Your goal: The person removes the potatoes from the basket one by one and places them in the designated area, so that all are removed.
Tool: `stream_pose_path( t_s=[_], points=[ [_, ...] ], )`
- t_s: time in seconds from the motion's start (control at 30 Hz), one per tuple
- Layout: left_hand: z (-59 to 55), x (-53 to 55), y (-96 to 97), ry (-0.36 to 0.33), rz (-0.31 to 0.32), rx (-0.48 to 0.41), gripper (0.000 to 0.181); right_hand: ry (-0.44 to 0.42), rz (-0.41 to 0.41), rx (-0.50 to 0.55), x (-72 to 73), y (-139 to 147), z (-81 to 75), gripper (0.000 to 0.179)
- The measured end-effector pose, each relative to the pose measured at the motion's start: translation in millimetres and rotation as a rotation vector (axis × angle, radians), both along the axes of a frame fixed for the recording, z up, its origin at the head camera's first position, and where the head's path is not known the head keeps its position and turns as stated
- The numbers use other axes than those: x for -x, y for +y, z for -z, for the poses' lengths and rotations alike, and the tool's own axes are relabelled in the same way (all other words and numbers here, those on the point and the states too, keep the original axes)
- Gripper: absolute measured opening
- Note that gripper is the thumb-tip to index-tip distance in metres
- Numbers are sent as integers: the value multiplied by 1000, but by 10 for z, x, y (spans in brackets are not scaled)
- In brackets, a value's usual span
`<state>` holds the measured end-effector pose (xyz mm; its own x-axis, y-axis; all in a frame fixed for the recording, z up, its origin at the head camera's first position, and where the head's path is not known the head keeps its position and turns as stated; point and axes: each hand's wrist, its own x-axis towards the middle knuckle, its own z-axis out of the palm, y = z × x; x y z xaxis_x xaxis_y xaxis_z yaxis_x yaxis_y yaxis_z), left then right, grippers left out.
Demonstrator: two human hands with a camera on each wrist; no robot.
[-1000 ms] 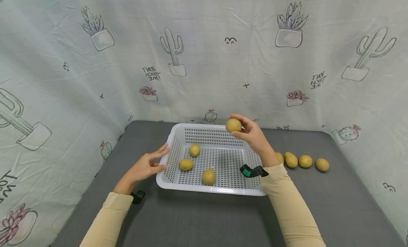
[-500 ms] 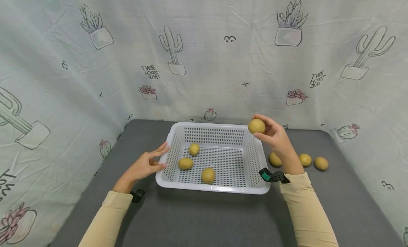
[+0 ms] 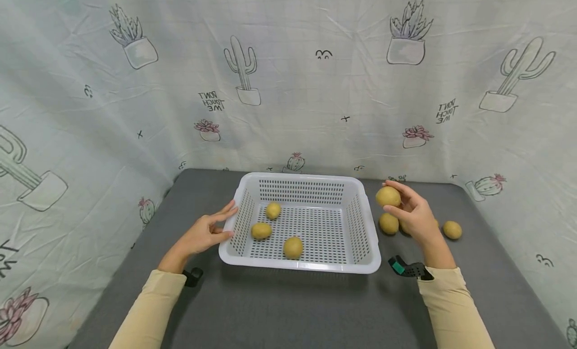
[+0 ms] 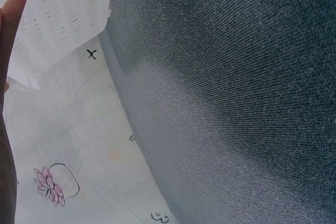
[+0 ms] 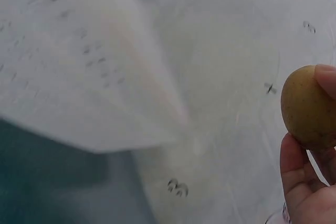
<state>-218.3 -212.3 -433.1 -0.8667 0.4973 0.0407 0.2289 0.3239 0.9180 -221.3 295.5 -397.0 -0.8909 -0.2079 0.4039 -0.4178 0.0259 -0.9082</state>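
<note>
In the head view my right hand point(image 3: 416, 216) holds a potato point(image 3: 388, 197) between thumb and fingers, just right of the basket and over other potatoes on the table. Up close in the right wrist view, the same potato point(image 5: 307, 109) is smooth and yellow-brown. My left hand point(image 3: 203, 233) rests at the left rim of a white perforated plastic basket point(image 3: 299, 267), fingers fairly straight and spread along it. Three potatoes lie inside: one at the back point(image 3: 273, 211), one at the left point(image 3: 261, 231) and one near the front point(image 3: 293, 248).
Right of the basket, a potato point(image 3: 388, 224) and another potato point(image 3: 452, 230) lie on the grey tabletop point(image 3: 288, 309); more between them are partly hidden by my right hand. A pale curtain point(image 3: 288, 88) printed with cacti hangs behind and at the sides.
My right hand has carried the potato from above the basket's back rim rightward and down, outside the basket. My left hand stays at the rim. The potatoes in the basket have not moved.
</note>
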Motion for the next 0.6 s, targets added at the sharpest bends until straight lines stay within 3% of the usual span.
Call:
stream_pose_path(
  t_s=[0.3,0.6],
  points=[
    [-9,-11,12,-23,35,-42,67,-79,68,13,-240,287,309,55],
    [-28,-14,4,2,33,-32,67,-141,88,19,-350,381,654,54]
  ],
)
